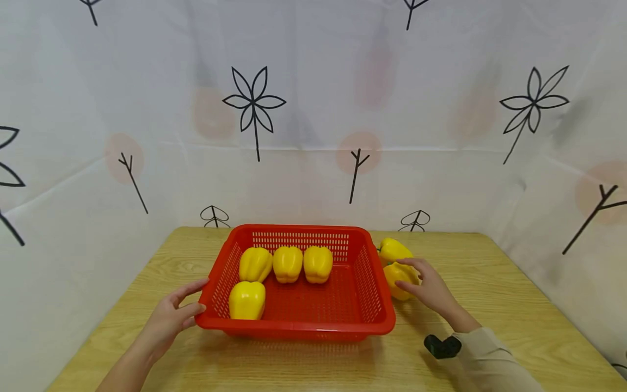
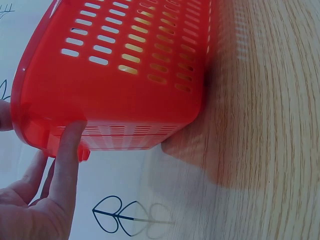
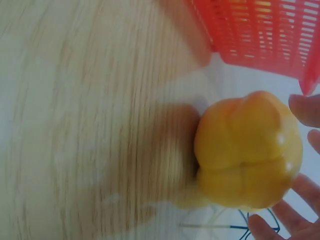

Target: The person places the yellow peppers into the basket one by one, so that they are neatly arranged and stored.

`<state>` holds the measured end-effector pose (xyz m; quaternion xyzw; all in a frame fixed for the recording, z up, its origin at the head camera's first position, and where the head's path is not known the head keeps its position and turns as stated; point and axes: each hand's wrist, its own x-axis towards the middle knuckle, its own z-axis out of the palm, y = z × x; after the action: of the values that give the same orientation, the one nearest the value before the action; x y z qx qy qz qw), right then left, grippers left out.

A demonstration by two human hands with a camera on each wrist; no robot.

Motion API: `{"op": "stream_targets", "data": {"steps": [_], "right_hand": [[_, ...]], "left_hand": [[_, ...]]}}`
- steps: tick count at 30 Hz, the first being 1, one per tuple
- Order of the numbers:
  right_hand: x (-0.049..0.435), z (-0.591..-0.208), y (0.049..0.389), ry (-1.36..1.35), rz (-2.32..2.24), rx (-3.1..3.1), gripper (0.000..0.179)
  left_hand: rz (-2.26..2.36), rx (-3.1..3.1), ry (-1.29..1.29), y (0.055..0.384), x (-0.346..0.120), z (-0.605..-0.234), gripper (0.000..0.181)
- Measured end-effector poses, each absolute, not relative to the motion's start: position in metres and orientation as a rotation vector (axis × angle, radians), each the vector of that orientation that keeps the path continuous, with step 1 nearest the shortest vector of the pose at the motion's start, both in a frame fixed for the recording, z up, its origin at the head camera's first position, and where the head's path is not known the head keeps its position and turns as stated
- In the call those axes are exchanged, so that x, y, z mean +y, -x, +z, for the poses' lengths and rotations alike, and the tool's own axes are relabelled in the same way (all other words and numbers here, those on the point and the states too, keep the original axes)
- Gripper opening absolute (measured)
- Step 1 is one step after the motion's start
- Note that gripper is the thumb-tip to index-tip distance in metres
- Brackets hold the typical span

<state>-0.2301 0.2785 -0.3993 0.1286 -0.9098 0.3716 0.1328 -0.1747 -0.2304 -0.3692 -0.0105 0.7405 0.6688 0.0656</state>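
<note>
A red plastic basket (image 1: pixel 313 326) with slotted walls stands on the table, holding several yellow bell peppers (image 1: pixel 287 265) along its back and left side. At its left end my left hand (image 1: pixel 168 318) holds the rim, one finger lying against the outer wall in the left wrist view. To the right of the basket lie two more yellow bell peppers, a rear one (image 1: pixel 394 250) and a nearer one (image 1: pixel 399 282). My right hand (image 1: pixel 430 286) is at the nearer pepper, thumb and fingers spread about it; in the right wrist view the fingers do not close round it.
The wooden table (image 1: pixel 490 305) reaches out on both sides of the basket. Behind it hangs a pale cloth (image 1: pixel 308 179) with printed plants. A black band-like object (image 1: pixel 442 346) is at the right sleeve (image 1: pixel 490 359).
</note>
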Motion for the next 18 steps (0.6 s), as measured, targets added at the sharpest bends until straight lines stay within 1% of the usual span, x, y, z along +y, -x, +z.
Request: {"op": "stream_targets", "data": {"steps": [3, 8, 18], "right_hand": [[0.2809, -0.3996, 0.2303, -0.342, 1.087, -2.688, 0.047], [0.2833, -0.3974, 0.2313, -0.284, 1.068, -2.706, 0.046], [0.2849, -0.3971, 0.2305, -0.241, 1.189, -2.854, 0.054]], "left_hand": [[2.016, 2.237, 0.035, 0.1748, -0.2304, -0.3689, 0.061], [2.016, 2.237, 0.030, 0.1749, -0.2311, -0.3696, 0.061], [2.027, 2.227, 0.028, 0.1740, -0.2303, -0.3690, 0.061]]}}
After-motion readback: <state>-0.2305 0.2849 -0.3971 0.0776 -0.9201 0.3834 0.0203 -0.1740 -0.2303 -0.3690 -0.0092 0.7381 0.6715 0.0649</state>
